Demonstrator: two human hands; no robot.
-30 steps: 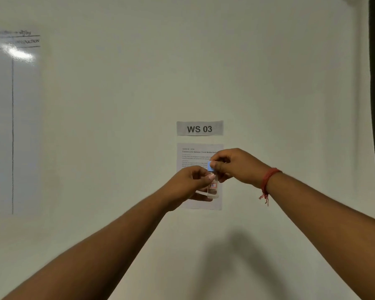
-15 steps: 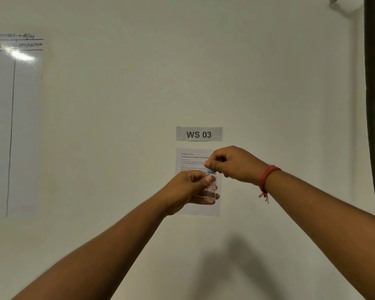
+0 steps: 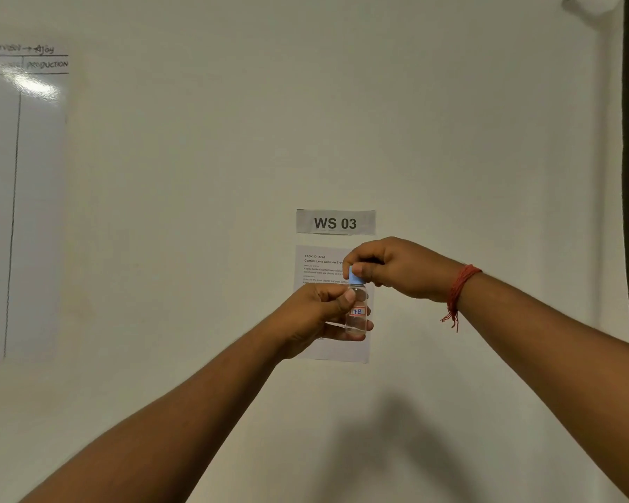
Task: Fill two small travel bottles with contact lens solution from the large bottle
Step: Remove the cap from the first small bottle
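Plainly, the step in hand was working the blue cap [image 3: 356, 277] of one small travel bottle [image 3: 356, 310], though whether it was being tightened or loosened could not be told. That bottle stood upright in the air in front of the task sheet [image 3: 320, 263] taped to the wall below the WS 03 sign [image 3: 335, 222]. The left hand [image 3: 318, 315] had its grip wrapped around the clear body, thumb against the shoulder, while the right hand [image 3: 396, 266] pinched the cap from above. Clear liquid seemed to sit inside, behind a small handwritten label [image 3: 357, 311]. Neither the large bottle nor the second travel bottle was in view. Judging by this, the next move called for a steady twist with the body held firm and level.
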